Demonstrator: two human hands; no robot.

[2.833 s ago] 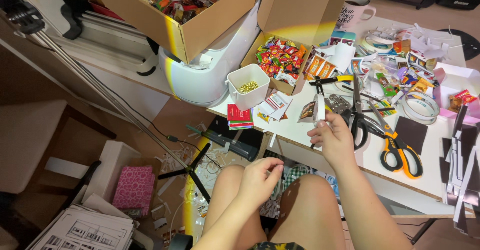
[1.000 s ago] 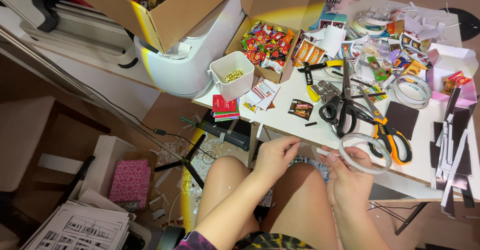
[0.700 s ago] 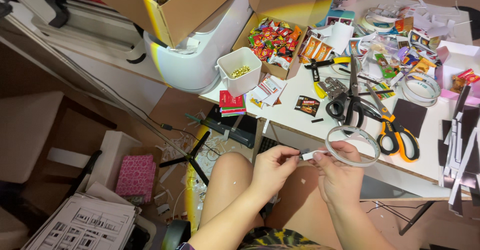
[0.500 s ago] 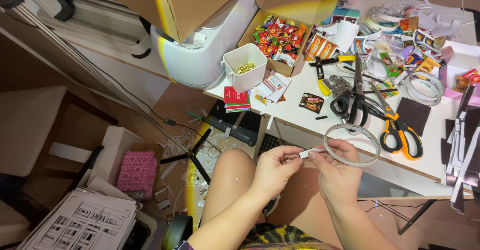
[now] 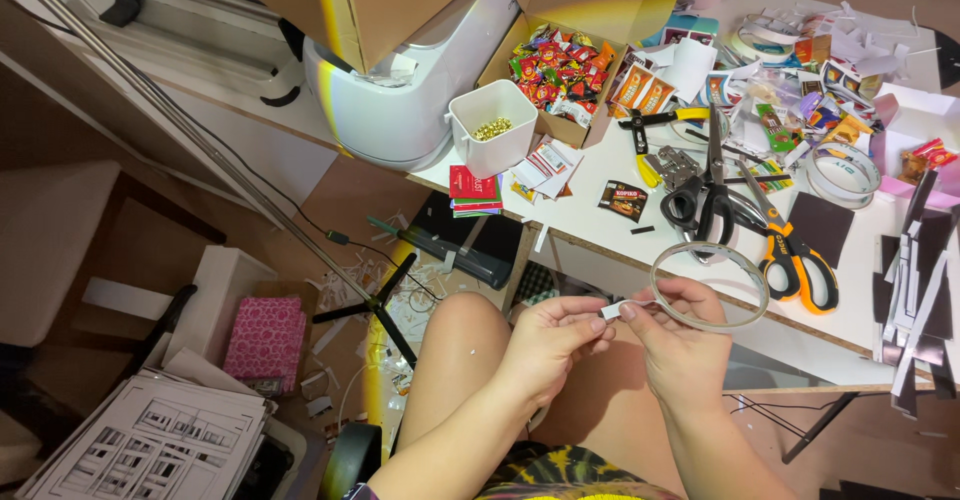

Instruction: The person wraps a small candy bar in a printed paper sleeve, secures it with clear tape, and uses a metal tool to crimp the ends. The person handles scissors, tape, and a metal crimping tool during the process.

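Note:
A thin clear ring of tape (image 5: 712,285) is held in my right hand (image 5: 680,345) over my lap, just below the white table's front edge (image 5: 700,295). My left hand (image 5: 552,340) pinches the white free end of the tape (image 5: 612,310), and the fingertips of both hands meet there. Just beyond the ring, two pairs of scissors lie on the table: a black pair (image 5: 706,195) and an orange-handled pair (image 5: 795,255).
On the table are a white cup of small gold bits (image 5: 492,130), a cardboard box of wrapped sweets (image 5: 555,65), a dark sachet (image 5: 622,200), tape rolls (image 5: 845,172) and paper scraps. A white machine (image 5: 410,90) stands at left. A tripod, pink box (image 5: 265,338) and printed sheets lie on the floor.
My right hand took the tape ring from the table and brought it down to my lap. My left hand rose to meet it and pinched the tape's end.

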